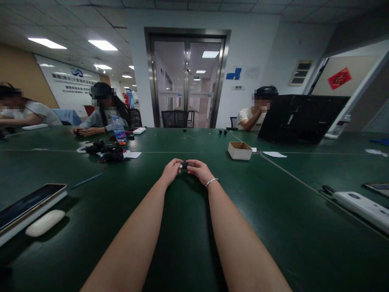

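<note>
Both my arms reach forward over the dark green table (188,227). Between my fingertips is a small black piece with a silvery end (184,166); its exact kind is too small to make out. My left hand (172,172) pinches the silvery end from the left. From the right, my right hand (200,171) has its fingers closed on the black end. A silver bracelet (212,182) circles my right wrist. The fingers hide part of the piece.
An open cardboard box (240,153) stands right of my hands. Farther left lie a heap of black cables (109,152) and a bottle (119,130). A phone (27,207) and white oval case (45,223) are near left, a power strip (363,207) right. Several people sit opposite.
</note>
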Demonstrator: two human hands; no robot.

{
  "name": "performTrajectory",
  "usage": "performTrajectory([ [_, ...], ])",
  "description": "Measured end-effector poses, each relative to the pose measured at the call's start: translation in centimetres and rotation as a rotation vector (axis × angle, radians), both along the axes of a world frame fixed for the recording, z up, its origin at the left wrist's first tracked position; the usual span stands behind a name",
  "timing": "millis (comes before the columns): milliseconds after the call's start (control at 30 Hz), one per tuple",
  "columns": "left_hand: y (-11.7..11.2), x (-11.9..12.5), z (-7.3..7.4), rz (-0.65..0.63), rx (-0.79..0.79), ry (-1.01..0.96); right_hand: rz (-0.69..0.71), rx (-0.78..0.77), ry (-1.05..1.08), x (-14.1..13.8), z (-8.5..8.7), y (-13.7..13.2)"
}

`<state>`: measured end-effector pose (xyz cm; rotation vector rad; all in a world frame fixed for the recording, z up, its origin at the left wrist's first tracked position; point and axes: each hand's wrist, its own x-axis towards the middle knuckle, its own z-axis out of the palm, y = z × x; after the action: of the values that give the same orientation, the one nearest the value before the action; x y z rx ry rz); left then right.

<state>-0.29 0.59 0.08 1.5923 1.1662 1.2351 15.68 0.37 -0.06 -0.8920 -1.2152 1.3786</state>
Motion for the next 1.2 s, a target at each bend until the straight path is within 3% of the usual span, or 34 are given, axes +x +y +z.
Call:
performTrajectory([
  [1000, 0.9, -0.22, -0.87, -0.005, -0.012, -0.017, 0.006, -0.003, -0.014, 0.14, 0.06, -0.04],
  [1200, 0.37, -0.1, -0.58, -0.003, 0.057, 0.041, -0.001, 0.003, -0.022, 0.15, -0.03, 0.01],
])
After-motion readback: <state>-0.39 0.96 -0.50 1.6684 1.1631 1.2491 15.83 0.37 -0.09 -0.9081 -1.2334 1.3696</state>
